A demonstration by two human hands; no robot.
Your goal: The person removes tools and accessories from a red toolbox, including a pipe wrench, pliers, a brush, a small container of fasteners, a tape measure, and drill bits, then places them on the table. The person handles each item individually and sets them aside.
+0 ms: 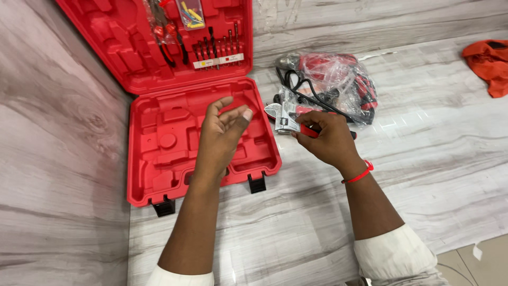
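Hovering loosely open over red case [159, 159], left hand [222, 132]; right hand [328, 140] seemingly clamped on wrench [283, 119].

Grey wood-grain surface [423, 175]: open red tool case [159, 175] left of grip, bagged drill [338, 79] beyond it, red cloth [489, 61] far right.

1. The open case [203, 140] lies on the counter [423, 175] to your left, its lid [159, 47] propped behind it.
2. The bagged drill [333, 85] lies right of the case.
3. The wrench [288, 119] lies between them, before the drill.
4. A cloth [489, 61] lies far right.
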